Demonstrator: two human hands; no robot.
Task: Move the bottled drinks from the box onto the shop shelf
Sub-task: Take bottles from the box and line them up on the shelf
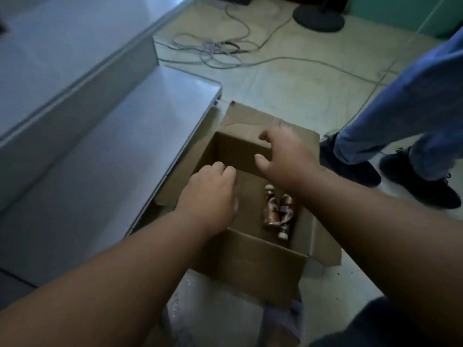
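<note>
- Reaching over the cardboard box (pixel 253 261), the left hand (pixel 213 194) has curled fingers and holds nothing.
- The right hand (pixel 285 156) hovers spread wide, empty.
- Two bottles (pixel 278 211) lie inside the box, beside the bare shelf (pixel 107 156).

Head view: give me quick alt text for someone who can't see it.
Both bare hands reach over an open cardboard box on the floor, left hand curled, right hand open. Two brown bottles lie inside the box, beside an empty grey shelf. A bystander's legs stand at right.
</note>
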